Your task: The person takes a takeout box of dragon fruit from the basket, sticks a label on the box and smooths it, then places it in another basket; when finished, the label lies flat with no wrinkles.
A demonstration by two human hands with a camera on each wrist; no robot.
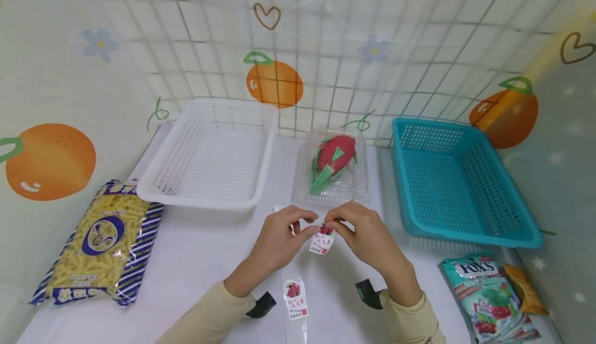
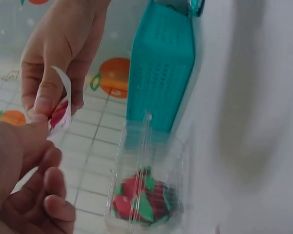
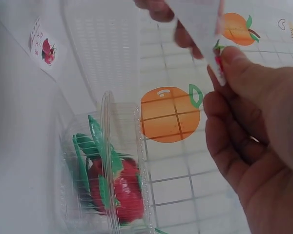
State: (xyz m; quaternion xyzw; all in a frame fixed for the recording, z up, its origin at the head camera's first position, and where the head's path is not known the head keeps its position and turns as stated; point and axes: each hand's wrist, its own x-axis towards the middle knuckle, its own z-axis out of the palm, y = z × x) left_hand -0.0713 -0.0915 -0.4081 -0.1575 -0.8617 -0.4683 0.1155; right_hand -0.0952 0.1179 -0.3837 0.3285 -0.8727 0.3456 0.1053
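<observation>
A small white label sticker [image 1: 322, 241] printed with red dragon fruit hangs between my hands, above the table. The thumb and forefinger of my right hand [image 1: 365, 230] pinch its upper edge. My left hand [image 1: 279, 235] has its thumb at the label's left edge and its forefinger arched just above; whether it pinches the label I cannot make out. In the left wrist view the label [image 2: 62, 109] curls up from the fingertips. Below lies a glossy backing strip [image 1: 289, 271] carrying a second label [image 1: 295, 300]. Just beyond my hands, a dragon fruit [image 1: 336, 155] sits inside a clear plastic box [image 1: 356, 189].
To the left stand a white basket [image 1: 209, 165] and a bag of pasta [image 1: 100, 240]. On the right is a teal basket [image 1: 458, 189], with a green FOX'S candy bag [image 1: 489, 297] and an orange packet [image 1: 526, 287] in front. A wire grid [image 1: 321, 90] backs the table.
</observation>
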